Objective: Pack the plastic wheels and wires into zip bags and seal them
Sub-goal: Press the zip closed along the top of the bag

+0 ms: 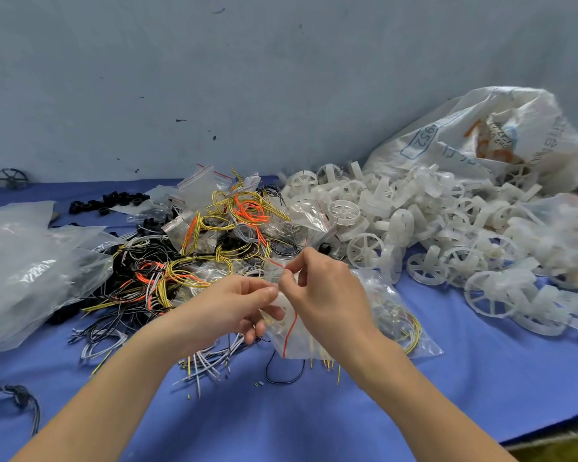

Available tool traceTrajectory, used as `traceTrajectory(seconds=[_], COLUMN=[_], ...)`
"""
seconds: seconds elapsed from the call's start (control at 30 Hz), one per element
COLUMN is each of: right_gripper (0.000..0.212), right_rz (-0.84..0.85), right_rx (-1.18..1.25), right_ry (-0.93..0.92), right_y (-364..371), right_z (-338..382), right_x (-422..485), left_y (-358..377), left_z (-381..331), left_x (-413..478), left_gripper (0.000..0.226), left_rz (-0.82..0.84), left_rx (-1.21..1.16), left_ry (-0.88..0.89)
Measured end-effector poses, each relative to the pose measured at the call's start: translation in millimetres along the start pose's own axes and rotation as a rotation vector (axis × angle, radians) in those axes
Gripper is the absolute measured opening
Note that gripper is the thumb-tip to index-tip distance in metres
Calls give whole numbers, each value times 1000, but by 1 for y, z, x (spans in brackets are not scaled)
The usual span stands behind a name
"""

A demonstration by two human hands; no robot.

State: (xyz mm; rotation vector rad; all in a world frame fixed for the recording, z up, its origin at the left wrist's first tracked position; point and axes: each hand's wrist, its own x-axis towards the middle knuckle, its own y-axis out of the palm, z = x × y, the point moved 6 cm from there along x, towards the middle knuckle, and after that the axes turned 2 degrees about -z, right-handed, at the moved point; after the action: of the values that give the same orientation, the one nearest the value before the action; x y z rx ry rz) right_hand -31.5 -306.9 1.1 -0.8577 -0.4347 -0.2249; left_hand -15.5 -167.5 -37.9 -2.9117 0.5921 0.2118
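My left hand point(244, 303) and my right hand point(327, 288) meet in the middle above the blue table, both pinching the red-lined top edge of a small clear zip bag point(292, 341). The bag hangs between the hands with something pale inside it; I cannot tell what. Beneath my right wrist lies a second clear bag point(402, 323) with yellow wires in it. A tangled pile of yellow, orange, black and grey wires point(194, 261) lies behind my left hand. White plastic wheels point(447, 248) are heaped to the right.
A large white sack point(501, 141) spills the wheels at the back right. Crumpled clear plastic bags point(30, 268) lie at the left. Empty zip bags point(201, 181) and black parts point(114, 201) sit behind the wires. Loose grey wires point(207, 361) lie near the front.
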Motion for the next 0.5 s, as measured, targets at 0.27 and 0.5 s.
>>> traceTrajectory(seconds=[0.27, 0.5], right_gripper=[14, 19], right_rz=[-42, 14], right_rx=[-107, -164], right_ry=[-69, -80], right_y=[-3, 4], right_z=[18, 22], right_x=[-3, -10], left_y=[19, 35], left_z=[4, 10], left_x=[12, 16], left_gripper=[26, 23], left_rz=[-19, 75], left_rx=[-353, -404], left_ry=[-52, -96])
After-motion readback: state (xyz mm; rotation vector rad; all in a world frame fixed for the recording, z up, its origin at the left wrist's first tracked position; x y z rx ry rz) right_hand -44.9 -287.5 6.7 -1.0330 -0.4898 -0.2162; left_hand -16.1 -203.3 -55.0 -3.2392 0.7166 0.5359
